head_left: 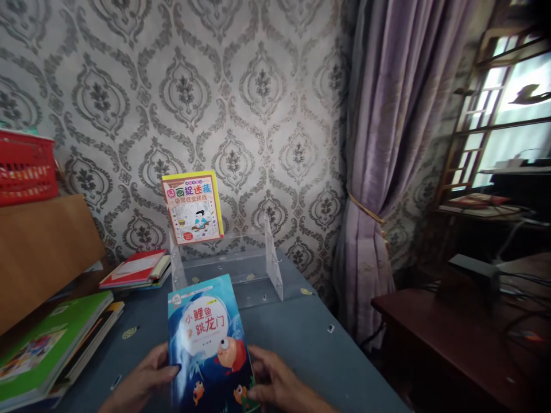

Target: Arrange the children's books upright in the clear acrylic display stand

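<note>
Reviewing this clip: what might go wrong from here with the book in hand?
The blue book is held by its sides between the left hand and right hand; if either grip loosens, it might slip.

The clear rack stands just beyond it, so a forward push could knock the rack.

The upright book at the rack's left end has no book on its right, so a bump might topple it.
</note>
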`<state>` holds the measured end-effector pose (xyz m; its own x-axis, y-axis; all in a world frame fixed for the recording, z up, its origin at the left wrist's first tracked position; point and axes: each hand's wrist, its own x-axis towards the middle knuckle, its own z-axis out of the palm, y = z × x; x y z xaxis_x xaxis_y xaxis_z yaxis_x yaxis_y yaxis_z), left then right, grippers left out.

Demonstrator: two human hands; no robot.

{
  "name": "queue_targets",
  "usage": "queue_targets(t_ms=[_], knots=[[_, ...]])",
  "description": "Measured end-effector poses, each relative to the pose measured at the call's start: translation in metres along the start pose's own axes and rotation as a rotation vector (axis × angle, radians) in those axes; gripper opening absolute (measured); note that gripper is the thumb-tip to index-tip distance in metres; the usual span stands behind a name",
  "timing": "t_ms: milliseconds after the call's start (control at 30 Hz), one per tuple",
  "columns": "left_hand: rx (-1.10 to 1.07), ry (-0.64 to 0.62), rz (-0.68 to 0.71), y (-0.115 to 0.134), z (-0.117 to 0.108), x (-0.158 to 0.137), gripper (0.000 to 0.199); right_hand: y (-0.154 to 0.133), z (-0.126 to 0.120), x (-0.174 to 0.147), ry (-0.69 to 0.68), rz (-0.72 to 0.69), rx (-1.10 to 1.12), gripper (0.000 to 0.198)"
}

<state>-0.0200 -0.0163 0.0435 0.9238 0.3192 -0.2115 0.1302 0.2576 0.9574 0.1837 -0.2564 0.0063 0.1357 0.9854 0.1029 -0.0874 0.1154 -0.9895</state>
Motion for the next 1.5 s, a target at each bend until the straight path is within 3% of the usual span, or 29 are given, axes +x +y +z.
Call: queue_targets(t_ms=[233,533,700,833,967,1267,1500], knots=[[0.143,-0.147,0.066,0.042,0.018,0.022,0.033,-0.001,-0.022,0.005,0.084,-0.099,-0.091,0.076],[0.183,-0.210,0.073,0.070,0.043,0.038,0.024,-0.019,-0.041,-0.007,0.244,0.012,-0.266,0.078],[0.150,-0.223,0.070,0.062,0.040,0.029,0.024,-0.021,-0.028,-0.013,0.210,0.022,-0.260,0.074],[0.090,-0.205,0.050,0.050,0.024,0.021,0.024,-0.018,-0.019,-0.008,0.171,0.119,-0.285,0.079],[0.065,-0.166,0.037,0.038,0.004,0.019,0.028,-0.007,-0.015,0.006,0.150,0.118,-0.279,0.087],[-0.166,-0.046,0.034,-0.013,-0.023,0.028,0.045,0.017,-0.016,0.023,0.049,0.204,-0.216,0.080],[-0.160,-0.115,0.003,-0.018,-0.026,0.030,0.038,0.039,-0.029,0.019,0.023,0.255,-0.146,0.075]])
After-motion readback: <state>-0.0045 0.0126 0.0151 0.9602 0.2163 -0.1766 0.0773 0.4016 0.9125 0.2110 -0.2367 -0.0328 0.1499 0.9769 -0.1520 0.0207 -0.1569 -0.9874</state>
